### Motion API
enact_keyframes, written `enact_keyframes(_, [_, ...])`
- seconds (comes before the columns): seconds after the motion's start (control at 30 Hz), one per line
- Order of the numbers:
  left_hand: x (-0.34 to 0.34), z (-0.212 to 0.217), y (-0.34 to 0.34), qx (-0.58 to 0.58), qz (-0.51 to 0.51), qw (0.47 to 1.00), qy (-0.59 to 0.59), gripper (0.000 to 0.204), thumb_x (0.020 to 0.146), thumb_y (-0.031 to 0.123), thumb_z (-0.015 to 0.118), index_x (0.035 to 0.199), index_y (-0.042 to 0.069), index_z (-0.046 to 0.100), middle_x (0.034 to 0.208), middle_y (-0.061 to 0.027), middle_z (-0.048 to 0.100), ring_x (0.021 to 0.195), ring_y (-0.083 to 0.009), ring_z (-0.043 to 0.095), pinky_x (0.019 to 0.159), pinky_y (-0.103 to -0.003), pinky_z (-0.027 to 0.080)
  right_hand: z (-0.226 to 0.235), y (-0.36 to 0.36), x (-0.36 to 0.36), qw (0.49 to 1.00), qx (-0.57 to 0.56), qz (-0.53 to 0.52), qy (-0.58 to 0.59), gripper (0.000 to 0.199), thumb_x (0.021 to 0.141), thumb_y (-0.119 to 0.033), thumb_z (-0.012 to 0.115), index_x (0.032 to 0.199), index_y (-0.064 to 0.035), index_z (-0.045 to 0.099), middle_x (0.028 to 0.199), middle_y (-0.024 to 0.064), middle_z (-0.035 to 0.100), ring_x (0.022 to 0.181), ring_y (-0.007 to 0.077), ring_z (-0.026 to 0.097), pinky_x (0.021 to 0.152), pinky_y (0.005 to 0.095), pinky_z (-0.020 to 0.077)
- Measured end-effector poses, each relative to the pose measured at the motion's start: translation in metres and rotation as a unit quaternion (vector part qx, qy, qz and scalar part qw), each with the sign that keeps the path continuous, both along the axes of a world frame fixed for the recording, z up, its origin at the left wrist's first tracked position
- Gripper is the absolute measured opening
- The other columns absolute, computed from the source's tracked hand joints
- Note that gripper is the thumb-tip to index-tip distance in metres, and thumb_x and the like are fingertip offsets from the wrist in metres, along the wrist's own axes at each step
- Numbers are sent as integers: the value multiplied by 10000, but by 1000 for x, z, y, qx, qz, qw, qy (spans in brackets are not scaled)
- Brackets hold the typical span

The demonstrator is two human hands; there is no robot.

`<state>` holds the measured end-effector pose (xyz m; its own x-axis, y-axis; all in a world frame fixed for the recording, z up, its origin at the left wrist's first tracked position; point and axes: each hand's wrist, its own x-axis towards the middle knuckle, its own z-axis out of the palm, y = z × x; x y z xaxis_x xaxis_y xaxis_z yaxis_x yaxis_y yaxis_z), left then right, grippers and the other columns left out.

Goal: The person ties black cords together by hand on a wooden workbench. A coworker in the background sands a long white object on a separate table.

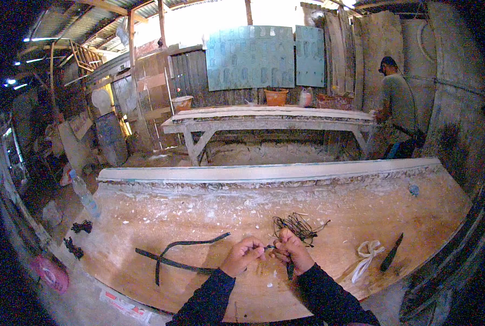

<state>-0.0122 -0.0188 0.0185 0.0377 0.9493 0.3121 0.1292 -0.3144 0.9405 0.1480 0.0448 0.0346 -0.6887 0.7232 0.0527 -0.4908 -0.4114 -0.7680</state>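
- The left hand (242, 257) is seen closed in a pinch, thumb against forefinger, on a small dark piece (270, 247).
- The same piece is gripped from the other side by the right hand (296, 254), whose fingers are curled; its exact kind cannot be told at this size.
- The piece is held just above the wooden tabletop (144, 220), between the two hands, near the table's front edge.
- A dark tapered end (290, 270) is noted below the right hand; whether it is held cannot be told.
- A loose tangle of thin black cord (302, 228) is laid just beyond the right hand.
- Black flat strips (185, 264) are found crossed left of the left hand, one end reaching its wrist.
- To the right, a looped white strip (368, 255) is placed beside a dark pointed object (391, 253).
- Two dark bunches (78, 238) and a clear plastic bottle (85, 194) are observed at the left side.
- The far edge is lined by a long white slab (269, 172).
- A co-worker (401, 100) is seen at the rear white-topped bench (269, 125).
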Motion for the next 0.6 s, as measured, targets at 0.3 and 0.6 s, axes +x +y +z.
enact_keyframes(0.3, [3,-3,1,-45,8,997,-59,170,870,174,480,844,14,529,697,-18,530,621,-91,531,581,-232,458,-8,-1,-7,967,207,-67,-131,114,802,-122,556,876,-99,473,643,-25,467,524,96,455,472,215,343])
enact_keyframes(0.6, [2,3,-1,-112,46,992,-17,106,824,137,477,764,51,497,598,5,449,564,-85,488,526,-241,451,-12,2,-2,744,562,-97,-349,188,827,-203,484,811,-24,539,663,88,524,613,199,538,580,330,427])
